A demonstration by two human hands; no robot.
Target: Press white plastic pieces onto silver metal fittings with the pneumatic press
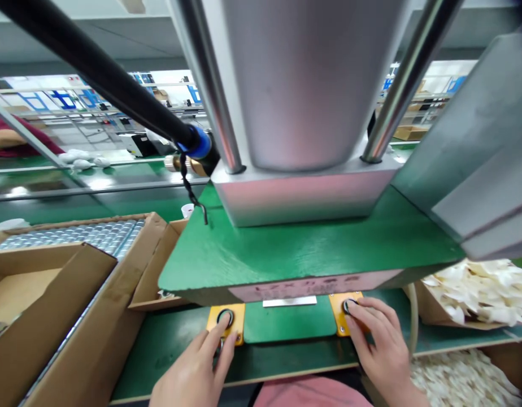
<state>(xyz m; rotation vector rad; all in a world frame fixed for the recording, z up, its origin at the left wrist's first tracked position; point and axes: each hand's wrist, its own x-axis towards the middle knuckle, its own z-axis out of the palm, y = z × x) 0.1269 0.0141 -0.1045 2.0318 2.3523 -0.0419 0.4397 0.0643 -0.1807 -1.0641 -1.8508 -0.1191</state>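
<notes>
My left hand (197, 364) reaches up from the bottom edge, its index fingertip on the round black-rimmed button (225, 317) of the left yellow switch box (239, 316). Its thumb is stretched out beside the box, apart from the index finger. Something small and shiny shows between them, too unclear to name. On the other side my right hand (379, 339) has fingertips on the button (349, 306) of the right yellow switch box (339, 319); its fingers are extended and hold nothing visible. Both boxes sit at the front of a green press machine (312, 249) with a large grey cylinder (303, 85).
To the left stand cardboard boxes (129, 277), one with rows of metallic cylinders (91, 234). A carton of whitish pieces (481, 291) is at right, with more pieces (464, 376) below. A black hose (117, 85) slants overhead. Another person's sleeve (27, 135) shows far left.
</notes>
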